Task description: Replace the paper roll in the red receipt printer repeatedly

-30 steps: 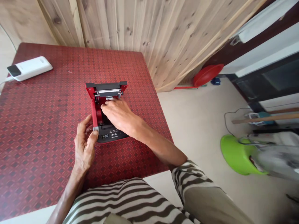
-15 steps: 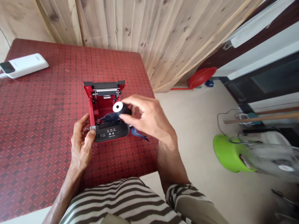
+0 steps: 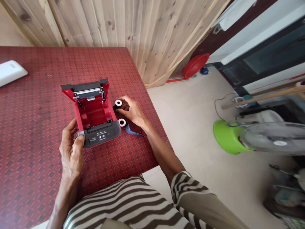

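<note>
A small red and black label printer stands on the table with its lid raised, its red inner bay visible and no roll inside. My left hand grips the printer's front left corner, thumb on the grey panel edge. To the printer's right, my right hand is closed on a dark roll with a white core, close to the table. A second dark roll with a white core lies just nearer to me, a blue strip trailing from it under my right forearm.
The red patterned table ends on the right above a pale floor. A white device lies at its far left. Wood panelling rises behind. On the floor are a green stool and a red basin.
My right hand has carried the dark roll out of the printer's open bay, rightward to beside the printer. My left hand keeps its grip. The camera view has shifted right.
</note>
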{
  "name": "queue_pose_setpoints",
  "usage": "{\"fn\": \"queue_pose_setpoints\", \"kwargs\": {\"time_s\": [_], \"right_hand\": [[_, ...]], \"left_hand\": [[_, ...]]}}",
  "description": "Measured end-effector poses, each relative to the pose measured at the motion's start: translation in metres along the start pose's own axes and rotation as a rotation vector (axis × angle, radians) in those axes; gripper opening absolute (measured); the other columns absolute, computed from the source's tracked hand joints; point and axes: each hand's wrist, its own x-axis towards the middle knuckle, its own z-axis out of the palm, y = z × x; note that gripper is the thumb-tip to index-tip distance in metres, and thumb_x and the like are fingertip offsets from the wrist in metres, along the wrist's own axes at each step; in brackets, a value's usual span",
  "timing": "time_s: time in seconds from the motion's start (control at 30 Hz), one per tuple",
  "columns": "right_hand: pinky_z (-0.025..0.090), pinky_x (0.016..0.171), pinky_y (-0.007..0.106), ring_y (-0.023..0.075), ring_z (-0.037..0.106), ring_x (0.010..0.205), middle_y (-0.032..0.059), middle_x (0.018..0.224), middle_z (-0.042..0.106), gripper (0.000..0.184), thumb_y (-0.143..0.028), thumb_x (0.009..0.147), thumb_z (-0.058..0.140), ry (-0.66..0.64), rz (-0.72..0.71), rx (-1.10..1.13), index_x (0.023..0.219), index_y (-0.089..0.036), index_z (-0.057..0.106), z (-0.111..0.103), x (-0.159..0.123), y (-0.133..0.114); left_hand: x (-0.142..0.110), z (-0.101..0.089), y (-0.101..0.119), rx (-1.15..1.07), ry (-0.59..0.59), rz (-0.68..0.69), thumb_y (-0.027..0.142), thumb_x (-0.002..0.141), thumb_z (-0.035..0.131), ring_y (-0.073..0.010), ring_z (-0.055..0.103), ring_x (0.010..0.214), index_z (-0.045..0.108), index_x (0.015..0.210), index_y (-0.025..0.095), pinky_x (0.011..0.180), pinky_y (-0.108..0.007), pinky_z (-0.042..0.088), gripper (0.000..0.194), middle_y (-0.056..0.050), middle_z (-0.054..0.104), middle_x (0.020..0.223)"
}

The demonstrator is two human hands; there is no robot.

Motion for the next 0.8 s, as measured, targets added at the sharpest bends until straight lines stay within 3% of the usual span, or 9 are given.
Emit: {"fn": "queue_pose_setpoints", "kwargs": {"time_s": [0.1, 0.17, 0.27, 0.4, 0.5, 0.6, 0.7, 0.8], "right_hand": [[0.061, 0.087, 0.035, 0.0184, 0.079, 0.091, 0.0103, 0.124, 0.085, 0.053, -0.020, 0.090, 0.083, 0.036, 0.044, -0.002, 0.140, -0.017, 0.067, -0.014, -0.015, 0.003], [0.062, 0.092, 0.036, 0.0190, 0.080, 0.097, 0.0110, 0.123, 0.085, 0.037, -0.016, 0.094, 0.078, 0.051, 0.062, -0.029, 0.130, -0.017, 0.074, -0.024, -0.029, 0.005], [0.062, 0.092, 0.036, 0.0192, 0.080, 0.096, 0.0082, 0.111, 0.087, 0.025, -0.015, 0.097, 0.075, -0.090, 0.045, -0.024, 0.120, -0.017, 0.082, -0.034, -0.051, 0.004], [0.060, 0.092, 0.035, 0.0181, 0.078, 0.096, 0.0068, 0.117, 0.087, 0.041, -0.014, 0.094, 0.078, -0.216, -0.009, 0.014, 0.134, -0.020, 0.082, -0.028, -0.062, -0.001], [0.059, 0.090, 0.034, 0.0184, 0.077, 0.096, 0.0061, 0.115, 0.087, 0.038, -0.015, 0.094, 0.079, -0.221, -0.027, 0.027, 0.131, -0.021, 0.084, -0.016, -0.059, -0.003], [0.059, 0.085, 0.033, 0.0183, 0.076, 0.091, 0.0049, 0.109, 0.086, 0.032, -0.020, 0.094, 0.081, -0.193, -0.027, 0.044, 0.126, -0.021, 0.084, -0.016, -0.060, -0.005], [0.060, 0.079, 0.033, 0.0184, 0.073, 0.086, 0.0048, 0.110, 0.083, 0.031, -0.032, 0.099, 0.081, -0.098, -0.082, 0.036, 0.129, -0.022, 0.081, -0.035, -0.067, -0.020], [0.061, 0.082, 0.035, 0.0199, 0.071, 0.091, 0.0053, 0.115, 0.081, 0.038, -0.042, 0.107, 0.076, -0.084, -0.243, -0.120, 0.141, -0.025, 0.076, -0.056, -0.068, -0.057]], "left_hand": [[0.000, 0.000, 0.004, 0.028, 0.002, 0.007, 0.045, 0.103, 0.065, -0.0300, 0.073, 0.123, 0.068, 0.155, 0.021, 0.104, -0.043, 0.060, 0.057, -0.010, 0.079, 0.138], [0.000, 0.001, 0.007, 0.038, 0.009, 0.015, 0.042, 0.102, 0.065, -0.0292, 0.073, 0.122, 0.070, 0.153, 0.019, 0.103, -0.042, 0.061, 0.056, -0.009, 0.079, 0.136], [0.000, 0.004, 0.010, 0.030, 0.026, 0.039, 0.038, 0.101, 0.065, -0.0283, 0.073, 0.120, 0.071, 0.151, 0.017, 0.103, -0.041, 0.060, 0.054, -0.010, 0.080, 0.135], [0.000, 0.005, 0.010, 0.014, 0.035, 0.070, 0.039, 0.101, 0.066, -0.0309, 0.073, 0.122, 0.073, 0.148, 0.019, 0.106, -0.047, 0.061, 0.051, -0.010, 0.079, 0.137], [0.000, 0.005, 0.012, 0.004, 0.021, 0.046, 0.044, 0.102, 0.066, -0.0334, 0.073, 0.123, 0.074, 0.146, 0.025, 0.106, -0.051, 0.062, 0.049, -0.008, 0.080, 0.136], [0.000, 0.004, 0.013, 0.022, 0.034, 0.024, 0.042, 0.099, 0.066, -0.0307, 0.073, 0.119, 0.073, 0.146, 0.019, 0.102, -0.047, 0.062, 0.053, -0.010, 0.081, 0.133], [0.000, 0.003, 0.010, 0.016, 0.015, 0.018, 0.043, 0.099, 0.065, -0.0302, 0.073, 0.122, 0.070, 0.149, 0.017, 0.105, -0.045, 0.061, 0.057, -0.011, 0.079, 0.136], [-0.001, 0.002, 0.005, -0.022, -0.019, -0.008, 0.045, 0.101, 0.064, -0.0320, 0.073, 0.131, 0.067, 0.153, 0.020, 0.109, -0.047, 0.060, 0.058, -0.012, 0.078, 0.143]]}}
